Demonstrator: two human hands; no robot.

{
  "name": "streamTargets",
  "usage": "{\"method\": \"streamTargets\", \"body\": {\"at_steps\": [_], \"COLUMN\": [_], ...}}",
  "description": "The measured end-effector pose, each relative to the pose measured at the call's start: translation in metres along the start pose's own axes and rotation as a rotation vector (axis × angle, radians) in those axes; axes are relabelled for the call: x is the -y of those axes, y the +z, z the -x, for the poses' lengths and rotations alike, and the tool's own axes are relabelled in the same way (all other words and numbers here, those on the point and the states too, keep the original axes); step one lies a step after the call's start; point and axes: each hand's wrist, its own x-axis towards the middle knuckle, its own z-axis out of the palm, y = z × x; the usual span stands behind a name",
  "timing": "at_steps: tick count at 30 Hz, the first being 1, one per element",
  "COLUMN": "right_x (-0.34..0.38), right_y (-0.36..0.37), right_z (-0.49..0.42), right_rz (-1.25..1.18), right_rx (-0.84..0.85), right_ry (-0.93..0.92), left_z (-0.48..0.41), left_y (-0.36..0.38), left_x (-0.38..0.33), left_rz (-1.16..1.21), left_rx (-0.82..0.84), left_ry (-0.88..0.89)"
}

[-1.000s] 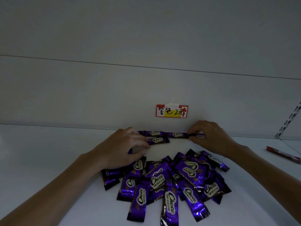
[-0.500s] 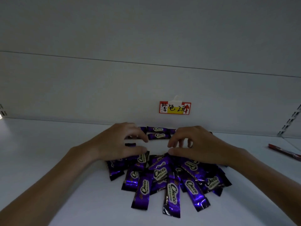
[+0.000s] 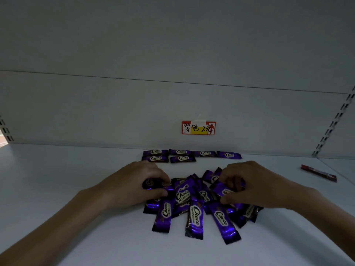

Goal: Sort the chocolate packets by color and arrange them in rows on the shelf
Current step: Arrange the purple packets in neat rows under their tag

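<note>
A loose pile of several purple Choco packets (image 3: 194, 206) lies on the white shelf (image 3: 76, 189) in front of me. Behind it, by the back wall, several purple packets lie flat in two short rows (image 3: 181, 155). My left hand (image 3: 132, 186) sits on the pile's left side, thumb and fingers pinching a purple packet (image 3: 153, 184). On the pile's right side my right hand (image 3: 253, 184) pinches another purple packet (image 3: 223, 190) between thumb and curled fingers.
A red and yellow price tag (image 3: 198, 127) is taped to the back wall above the rows. A single red packet (image 3: 318, 173) lies at the far right of the shelf. A slotted upright (image 3: 334, 123) runs up the right corner.
Both hands have drawn back from the rows at the wall to the pile. Each now pinches a packet there. The rows stand uncovered.
</note>
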Motion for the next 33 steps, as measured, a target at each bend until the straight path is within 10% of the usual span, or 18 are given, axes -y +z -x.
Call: {"method": "streamTargets", "body": {"at_steps": [12,33], "right_x": [-0.020,-0.091], "right_y": [-0.013,-0.004], "right_z": [-0.026,-0.012], "right_rz": [-0.865,-0.406], "right_rx": [-0.326,-0.406], "right_ry": [0.287,0.338], "left_z": [-0.029,-0.132], "left_y": [-0.003,0.034], "left_x": [-0.012,-0.048], "left_rz": [0.468,0.502], "left_rx": [-0.340,-0.175], "left_ry": [-0.163,-0.056]}}
